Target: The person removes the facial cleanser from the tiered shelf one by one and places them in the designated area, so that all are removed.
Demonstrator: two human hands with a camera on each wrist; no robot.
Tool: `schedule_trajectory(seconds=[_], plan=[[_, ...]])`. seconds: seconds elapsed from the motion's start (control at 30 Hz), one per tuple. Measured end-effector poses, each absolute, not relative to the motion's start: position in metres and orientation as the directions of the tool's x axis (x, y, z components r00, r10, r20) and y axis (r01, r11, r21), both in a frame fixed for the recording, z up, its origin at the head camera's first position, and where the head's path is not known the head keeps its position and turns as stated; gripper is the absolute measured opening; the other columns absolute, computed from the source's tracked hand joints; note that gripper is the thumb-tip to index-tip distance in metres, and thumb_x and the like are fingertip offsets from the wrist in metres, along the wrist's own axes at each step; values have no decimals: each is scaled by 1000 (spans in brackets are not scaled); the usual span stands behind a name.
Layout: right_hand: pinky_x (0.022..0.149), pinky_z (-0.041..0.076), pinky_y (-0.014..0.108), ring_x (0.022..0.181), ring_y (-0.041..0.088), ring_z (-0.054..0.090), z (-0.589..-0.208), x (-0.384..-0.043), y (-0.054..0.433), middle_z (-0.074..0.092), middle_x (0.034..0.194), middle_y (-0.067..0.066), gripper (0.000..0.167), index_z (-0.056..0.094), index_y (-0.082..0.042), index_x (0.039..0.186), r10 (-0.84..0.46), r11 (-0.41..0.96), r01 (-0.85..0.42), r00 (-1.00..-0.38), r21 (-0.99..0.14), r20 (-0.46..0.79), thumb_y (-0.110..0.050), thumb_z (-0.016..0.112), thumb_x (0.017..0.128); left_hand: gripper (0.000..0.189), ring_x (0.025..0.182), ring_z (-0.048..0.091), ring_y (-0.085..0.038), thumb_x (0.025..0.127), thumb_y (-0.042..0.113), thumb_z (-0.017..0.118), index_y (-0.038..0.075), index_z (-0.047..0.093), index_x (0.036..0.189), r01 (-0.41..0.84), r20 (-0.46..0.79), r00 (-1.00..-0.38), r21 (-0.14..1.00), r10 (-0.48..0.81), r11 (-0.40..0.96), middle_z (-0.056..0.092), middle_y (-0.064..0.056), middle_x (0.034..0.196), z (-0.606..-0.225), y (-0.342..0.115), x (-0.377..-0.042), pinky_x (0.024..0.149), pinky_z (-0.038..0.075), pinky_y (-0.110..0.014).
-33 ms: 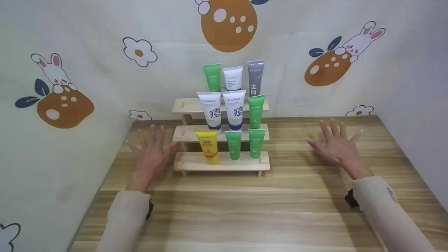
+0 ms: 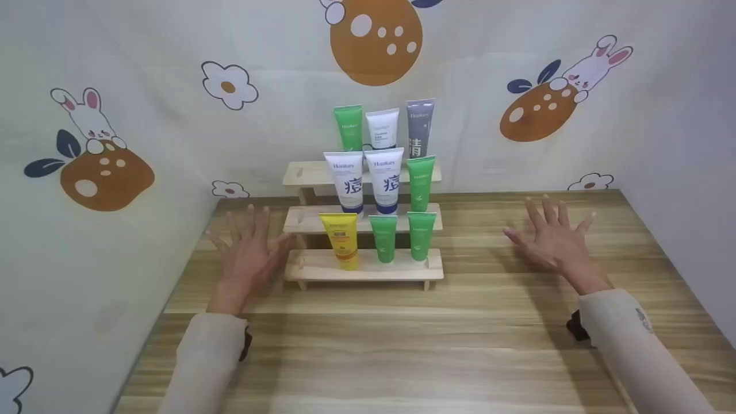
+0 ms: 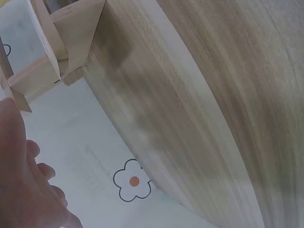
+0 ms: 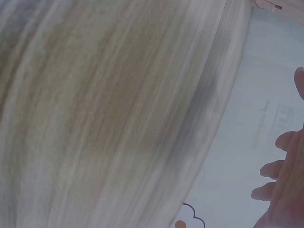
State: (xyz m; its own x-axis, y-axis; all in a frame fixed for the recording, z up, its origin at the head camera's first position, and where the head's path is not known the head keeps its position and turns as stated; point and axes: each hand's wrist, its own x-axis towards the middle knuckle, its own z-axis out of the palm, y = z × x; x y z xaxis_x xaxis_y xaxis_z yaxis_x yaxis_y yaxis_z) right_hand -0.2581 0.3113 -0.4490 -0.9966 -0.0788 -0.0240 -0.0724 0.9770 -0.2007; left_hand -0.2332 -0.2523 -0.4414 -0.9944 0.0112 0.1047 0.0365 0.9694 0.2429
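Observation:
My left hand [image 2: 247,253] is spread beside the left end of a three-tier wooden rack [image 2: 362,275], thumb toward the rack, holding nothing. Well to the right of the rack, my right hand [image 2: 555,244] has its fingers splayed and is likewise bare. Squeeze tubes stand upright on the steps. In the bottom row are a yellow tube [image 2: 342,241] and two green tubes [image 2: 384,238]. The middle step carries two white tubes [image 2: 386,178] with blue caps and a green tube [image 2: 421,184]. A green tube [image 2: 349,127], a white tube [image 2: 383,127] and a grey tube [image 2: 420,127] line the top.
The rack stands on a wood-grain table [image 2: 414,345], toward its back edge. Pale cloth [image 2: 460,115] printed with rabbits, oranges and flowers hangs behind and along both sides. Rack supports [image 3: 78,28] appear at the upper left of the left wrist view.

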Motion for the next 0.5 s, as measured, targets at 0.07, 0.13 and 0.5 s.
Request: schedule_trajectory(seconds=[0.07, 0.13, 0.5], plan=[[103, -20, 87, 148, 59, 3, -449, -258, 311, 6, 164, 30, 98, 13, -8, 161, -79, 975, -73, -997, -208, -24, -77, 31, 94, 82, 149, -21, -48, 101, 65, 29, 17, 2, 162, 34, 99, -995, 235, 10, 971, -6, -15, 168, -442, -253, -234, 101, -37, -71], [103, -20, 87, 148, 59, 3, -448, -258, 311, 5, 164, 30, 98, 12, -8, 161, -81, 975, -74, -996, -207, -25, -77, 31, 94, 83, 150, -20, -48, 101, 67, 27, 17, 1, 162, 30, 92, -996, 228, 9, 973, -6, -15, 168, -441, -253, -233, 101, -36, -72], [103, -21, 87, 149, 58, 0, -445, -256, 307, 5, 164, 31, 98, 12, -6, 161, -94, 971, -90, -996, -220, -6, -76, 31, 95, 83, 150, -18, -49, 100, 69, 20, 16, 1, 162, 17, 74, -997, 246, -2, 969, -5, -15, 168, -436, -250, -228, 105, -32, -75]])
